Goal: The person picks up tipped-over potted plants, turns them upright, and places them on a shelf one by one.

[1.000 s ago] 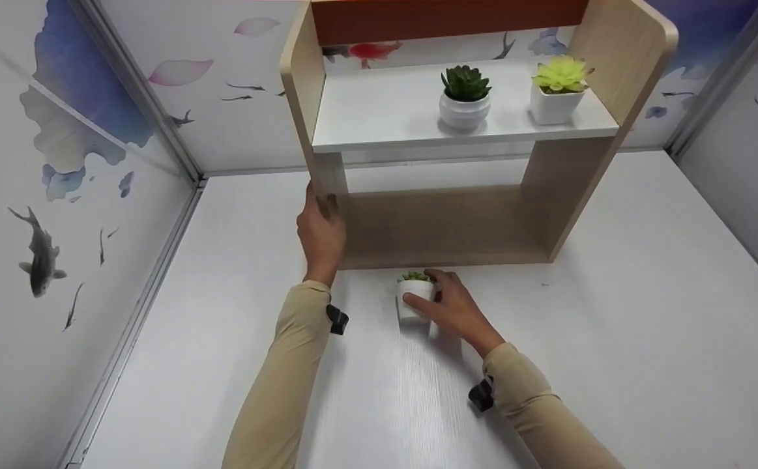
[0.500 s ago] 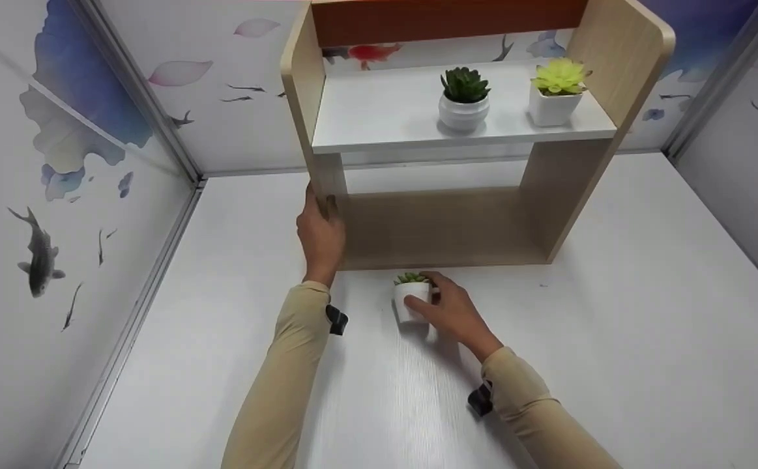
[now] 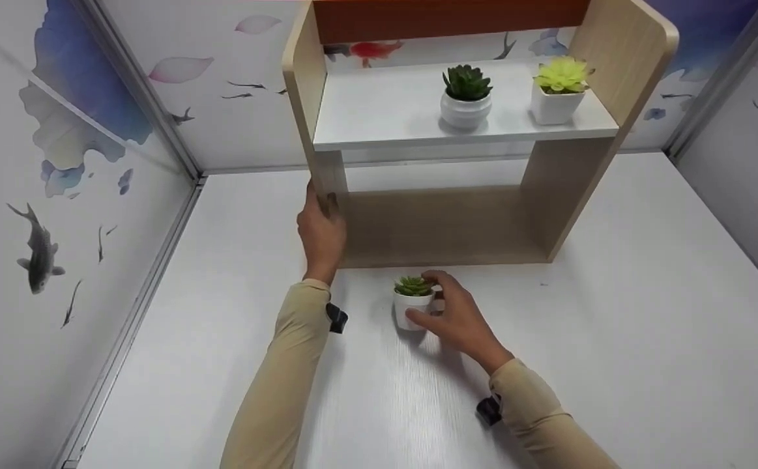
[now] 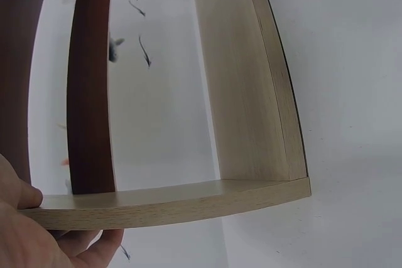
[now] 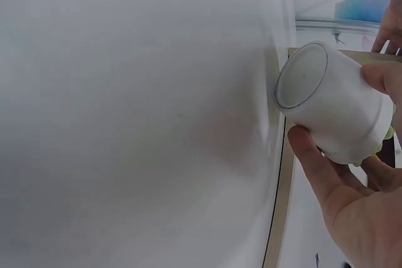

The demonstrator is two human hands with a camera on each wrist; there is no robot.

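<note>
My left hand (image 3: 322,236) grips the left side panel of a light wooden shelf (image 3: 447,225); the left wrist view shows the thumb on one face and fingers on the other. In front of the shelf, my right hand (image 3: 458,317) holds a small green succulent in a white pot (image 3: 411,309), thumb on the near side and fingers at the right rim. The round base of the pot (image 5: 304,75) faces the camera in the right wrist view, raised off the white table.
On the shelf's white upper board (image 3: 379,111) stand a dark green succulent in a round white pot (image 3: 466,107) and a yellow-green succulent in a square white pot (image 3: 557,104). Printed white walls (image 3: 248,124) enclose the table (image 3: 652,312) at the back and sides.
The potted succulent has come slightly nearer to me in my right hand, and more of its leaves show over the rim. My left hand stays on the side panel.
</note>
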